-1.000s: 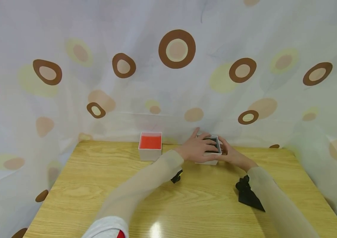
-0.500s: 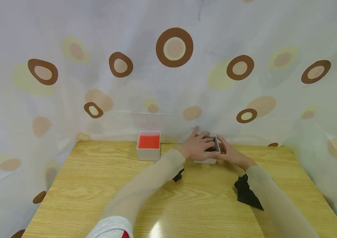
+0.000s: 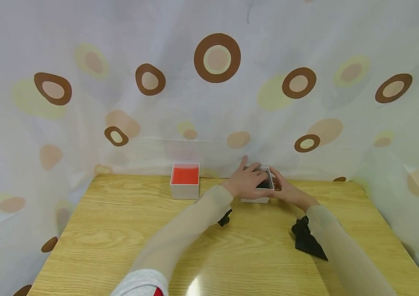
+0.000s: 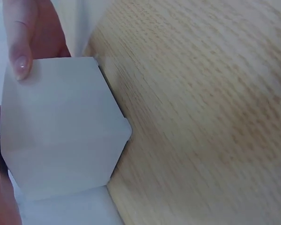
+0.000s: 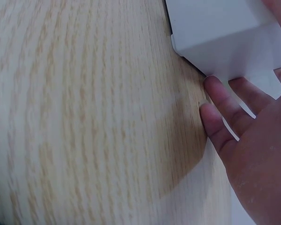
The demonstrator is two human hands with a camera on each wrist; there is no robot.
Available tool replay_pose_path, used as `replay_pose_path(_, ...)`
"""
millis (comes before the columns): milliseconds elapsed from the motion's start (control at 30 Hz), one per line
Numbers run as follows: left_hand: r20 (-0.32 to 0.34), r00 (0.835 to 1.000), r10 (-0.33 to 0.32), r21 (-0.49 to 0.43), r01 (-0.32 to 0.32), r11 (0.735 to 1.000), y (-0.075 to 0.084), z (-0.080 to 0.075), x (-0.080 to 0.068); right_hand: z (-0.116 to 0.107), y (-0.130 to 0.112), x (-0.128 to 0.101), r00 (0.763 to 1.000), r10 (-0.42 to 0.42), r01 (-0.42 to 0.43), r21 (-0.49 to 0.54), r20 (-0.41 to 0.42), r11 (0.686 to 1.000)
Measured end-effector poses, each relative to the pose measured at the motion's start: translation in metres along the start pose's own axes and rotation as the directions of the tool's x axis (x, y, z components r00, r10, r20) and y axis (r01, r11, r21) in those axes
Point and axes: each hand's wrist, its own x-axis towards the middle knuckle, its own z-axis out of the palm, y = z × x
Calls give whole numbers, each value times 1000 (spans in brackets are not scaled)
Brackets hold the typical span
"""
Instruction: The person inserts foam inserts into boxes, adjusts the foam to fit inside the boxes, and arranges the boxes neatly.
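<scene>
A small square white box (image 3: 254, 200) with a dark interior stands at the back of the table, right of centre. My left hand (image 3: 244, 183) lies over its open top from the left, fingers spread, with fingertips dipping inside; what they touch in there is hidden. My right hand (image 3: 291, 194) holds the box from the right. In the left wrist view, the right thumb (image 4: 21, 51) presses the box's front face (image 4: 61, 112). The right wrist view has the other right fingers (image 5: 227, 105) along the box's side (image 5: 243, 49), close to the tabletop.
A second white box (image 3: 185, 191), with a red interior, stands to the left near the back edge of the wooden table (image 3: 128, 230). A patterned curtain (image 3: 180, 107) hangs behind and at both sides. Black devices (image 3: 307, 240) sit at both wrists.
The left fingertips have bent further down into the dark box. My right hand keeps its hold on the box, which stays in place; the head view has shifted slightly.
</scene>
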Motion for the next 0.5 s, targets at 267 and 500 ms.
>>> replay_pose_path(267, -239, 970, -42, -211, -9, 977, -9, 3, -21, 3, -1, 1, 1000, 22, -22, 22, -4, 1000)
replay_pose_path(500, -346, 915, -210, -439, 39, 897, -15, 17, -43, 3, -3, 2, 999, 28, -27, 9, -32, 1000)
